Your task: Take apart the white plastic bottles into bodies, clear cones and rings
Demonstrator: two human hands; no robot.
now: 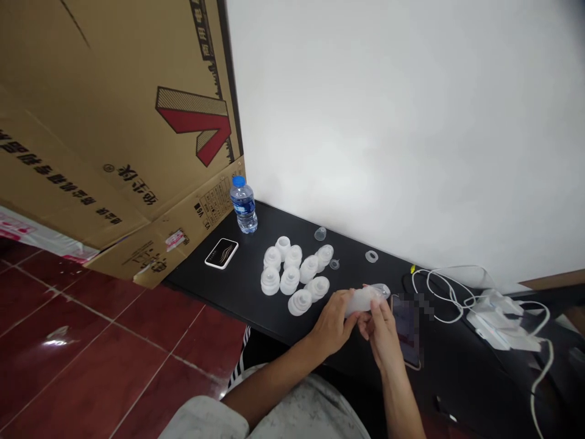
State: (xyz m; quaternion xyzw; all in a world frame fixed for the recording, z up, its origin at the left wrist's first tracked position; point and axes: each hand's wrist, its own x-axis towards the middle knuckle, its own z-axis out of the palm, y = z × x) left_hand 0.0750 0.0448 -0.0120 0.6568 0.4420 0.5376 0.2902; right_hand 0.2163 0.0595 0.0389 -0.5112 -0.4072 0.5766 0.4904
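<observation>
A frosted, translucent white silicone funnel (363, 300) lies across both hands, its long axis running roughly level from the left hand (331, 323) toward the narrower end, which points away to the right past the right hand (381, 332). The left hand is curled around the thicker body from below and behind, while the right hand, nearer the narrow end, closes on it with bent fingers; both are grasping, neither released, though the fingers hide part of the piece. Just ahead of the left hand, on a black tabletop (439, 360), stand nine opaque white stepped plastic caps (289, 280), clustered together. Beyond them lie two small clear cups (320, 233) and one clear ring (372, 256). Farther to the left of the hands are one blue-capped water bottle (244, 204) and one black card-like device (221, 253). Under the right hand lies one phone (404, 329), its screen blurred, and off to the right sits one white charger with tangled white cables (493, 311).
</observation>
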